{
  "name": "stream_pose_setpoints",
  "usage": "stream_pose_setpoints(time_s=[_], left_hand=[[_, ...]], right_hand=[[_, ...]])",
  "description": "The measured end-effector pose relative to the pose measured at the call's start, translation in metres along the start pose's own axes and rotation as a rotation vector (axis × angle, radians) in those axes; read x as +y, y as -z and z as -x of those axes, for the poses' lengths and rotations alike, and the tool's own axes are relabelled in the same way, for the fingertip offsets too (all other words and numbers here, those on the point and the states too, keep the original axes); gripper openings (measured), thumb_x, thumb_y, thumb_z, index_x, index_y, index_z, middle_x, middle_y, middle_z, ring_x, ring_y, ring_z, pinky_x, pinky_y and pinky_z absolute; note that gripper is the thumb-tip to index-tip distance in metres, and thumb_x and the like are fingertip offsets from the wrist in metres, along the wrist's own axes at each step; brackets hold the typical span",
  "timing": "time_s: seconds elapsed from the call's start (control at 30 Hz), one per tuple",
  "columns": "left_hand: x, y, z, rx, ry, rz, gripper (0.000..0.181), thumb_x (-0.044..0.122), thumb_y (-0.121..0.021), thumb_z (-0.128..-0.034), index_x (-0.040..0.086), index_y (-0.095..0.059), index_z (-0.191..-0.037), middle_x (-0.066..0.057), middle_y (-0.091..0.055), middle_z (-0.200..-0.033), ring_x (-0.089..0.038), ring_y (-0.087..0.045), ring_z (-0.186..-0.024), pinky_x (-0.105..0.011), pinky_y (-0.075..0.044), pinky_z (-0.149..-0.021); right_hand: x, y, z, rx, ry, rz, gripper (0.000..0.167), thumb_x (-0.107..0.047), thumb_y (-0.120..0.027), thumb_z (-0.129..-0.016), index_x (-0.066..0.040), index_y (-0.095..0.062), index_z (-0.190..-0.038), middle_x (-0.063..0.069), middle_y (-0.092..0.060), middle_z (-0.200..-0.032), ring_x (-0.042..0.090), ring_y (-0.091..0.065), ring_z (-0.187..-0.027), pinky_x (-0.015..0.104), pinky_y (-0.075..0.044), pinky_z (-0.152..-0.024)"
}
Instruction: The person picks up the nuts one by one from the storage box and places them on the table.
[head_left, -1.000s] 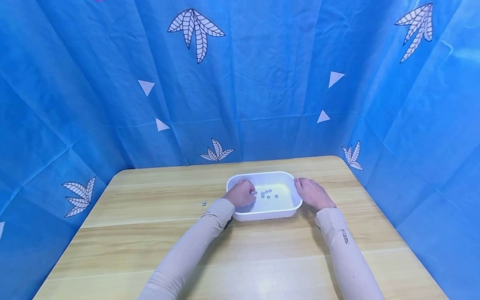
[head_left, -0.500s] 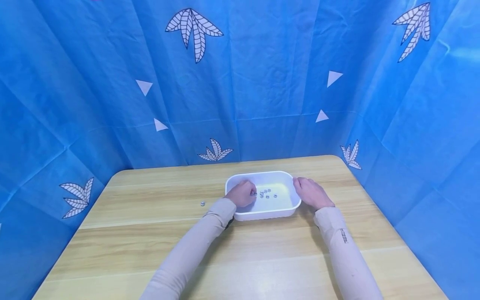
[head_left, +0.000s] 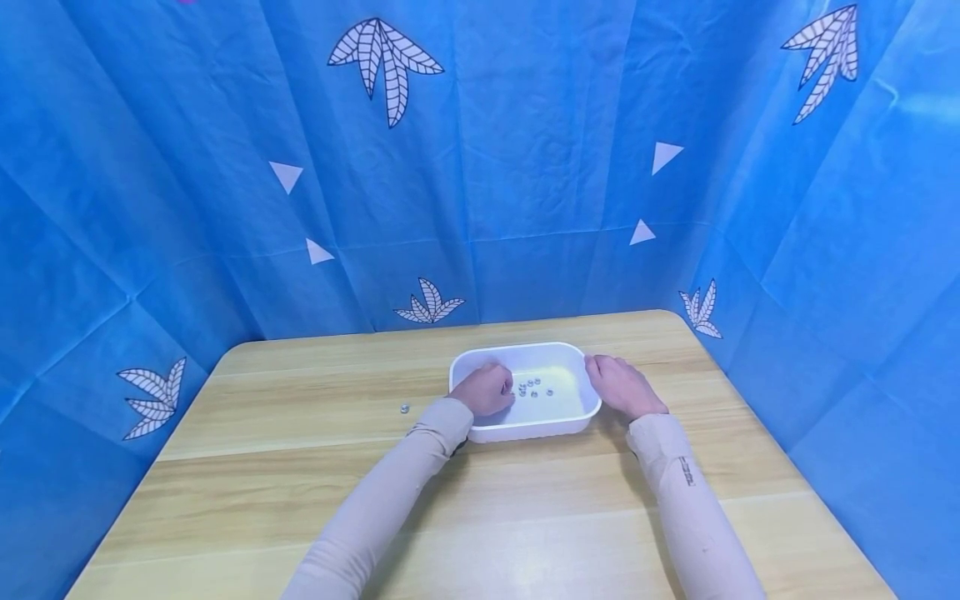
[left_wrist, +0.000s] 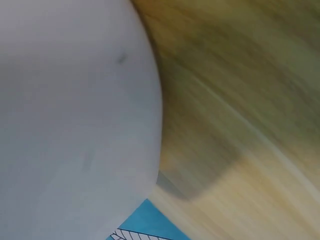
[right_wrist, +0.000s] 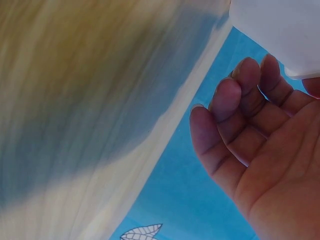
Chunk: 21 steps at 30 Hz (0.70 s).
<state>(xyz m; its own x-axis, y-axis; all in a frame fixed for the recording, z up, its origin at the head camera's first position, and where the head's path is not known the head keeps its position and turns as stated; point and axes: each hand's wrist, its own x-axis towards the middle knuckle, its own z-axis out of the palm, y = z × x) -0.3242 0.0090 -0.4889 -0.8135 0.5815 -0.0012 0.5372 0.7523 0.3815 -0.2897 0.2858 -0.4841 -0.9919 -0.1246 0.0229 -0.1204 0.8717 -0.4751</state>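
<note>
A white tray (head_left: 534, 430) sits on the table, with several small silvery nuts (head_left: 534, 394) lying loose on its floor. My left hand (head_left: 486, 390) reaches over the tray's left side, its fingers curled down near the floor. The fingertips appear to pinch one nut, which they hide. My right hand (head_left: 624, 387) holds the tray's right rim. In the right wrist view its lower fingers (right_wrist: 227, 97) are bent below the tray's edge (right_wrist: 295, 75). The left wrist view shows the tray's outer wall (left_wrist: 80, 120), not the hand.
One more silvery nut (head_left: 405, 408) lies on the wooden table (head_left: 315, 467) left of the tray. A blue curtain (head_left: 525, 167) with leaf prints hangs behind and along both sides of the table.
The nut at my left fingertips, visible before, is now hidden under them. Both hands and the tray stay nearly in place; the head view shifts slightly.
</note>
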Motion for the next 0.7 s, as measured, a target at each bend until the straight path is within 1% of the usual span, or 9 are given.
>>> stream_pose_setpoints(time_s=[0.17,0.3,0.37,0.47,0.63,0.7], left_hand=[[0.001,0.001,0.000,-0.019,-0.018,0.001,0.006,0.011,-0.073,-0.0925,0.005,-0.074,-0.092,-0.003,-0.071,-0.086,-0.016,-0.063,-0.085,-0.032,-0.056,-0.090],[0.002,0.004,0.002,-0.025,-0.033,-0.018,0.005,0.006,-0.071,-0.0907,0.007,-0.073,-0.087,-0.001,-0.070,-0.083,-0.014,-0.060,-0.080,-0.028,-0.056,-0.084],[0.004,0.005,0.004,-0.030,-0.041,-0.042,0.009,0.004,-0.070,-0.0885,0.008,-0.071,-0.081,0.000,-0.068,-0.080,-0.012,-0.058,-0.077,-0.026,-0.054,-0.080],[0.008,0.007,0.006,-0.040,-0.066,-0.100,0.015,0.001,-0.068,-0.0858,0.010,-0.066,-0.074,0.000,-0.062,-0.071,-0.013,-0.054,-0.069,-0.026,-0.051,-0.071],[0.013,0.008,0.008,-0.050,-0.101,-0.195,0.013,0.002,-0.065,-0.0876,0.009,-0.063,-0.077,0.000,-0.054,-0.068,-0.012,-0.049,-0.062,-0.024,-0.047,-0.061],[0.012,0.007,0.008,-0.054,-0.104,-0.197,0.011,0.003,-0.067,-0.0861,0.009,-0.063,-0.078,0.001,-0.055,-0.069,-0.012,-0.049,-0.062,-0.024,-0.046,-0.060]], right_hand=[[0.000,0.000,0.000,0.007,0.008,0.008,0.060,-0.039,-0.023,-0.112,-0.001,-0.064,-0.132,0.022,-0.069,-0.131,0.047,-0.061,-0.127,0.062,-0.046,-0.112],[0.000,0.000,0.000,0.005,0.005,0.006,0.060,-0.040,-0.023,-0.112,-0.001,-0.064,-0.132,0.022,-0.069,-0.131,0.047,-0.061,-0.128,0.062,-0.046,-0.112],[0.001,0.000,0.000,0.001,0.002,0.008,0.060,-0.040,-0.023,-0.112,-0.001,-0.063,-0.133,0.022,-0.068,-0.132,0.047,-0.060,-0.129,0.062,-0.045,-0.113],[0.001,0.000,-0.001,-0.001,-0.001,0.008,0.060,-0.039,-0.023,-0.112,0.000,-0.062,-0.136,0.023,-0.067,-0.134,0.048,-0.059,-0.129,0.063,-0.045,-0.113],[0.000,0.000,0.000,-0.001,0.006,0.006,0.058,-0.038,-0.024,-0.112,-0.001,-0.064,-0.132,0.022,-0.069,-0.131,0.047,-0.060,-0.128,0.062,-0.046,-0.112],[0.000,0.000,0.000,0.000,0.006,0.005,0.058,-0.038,-0.023,-0.112,-0.001,-0.064,-0.131,0.022,-0.069,-0.130,0.047,-0.061,-0.128,0.062,-0.046,-0.112]])
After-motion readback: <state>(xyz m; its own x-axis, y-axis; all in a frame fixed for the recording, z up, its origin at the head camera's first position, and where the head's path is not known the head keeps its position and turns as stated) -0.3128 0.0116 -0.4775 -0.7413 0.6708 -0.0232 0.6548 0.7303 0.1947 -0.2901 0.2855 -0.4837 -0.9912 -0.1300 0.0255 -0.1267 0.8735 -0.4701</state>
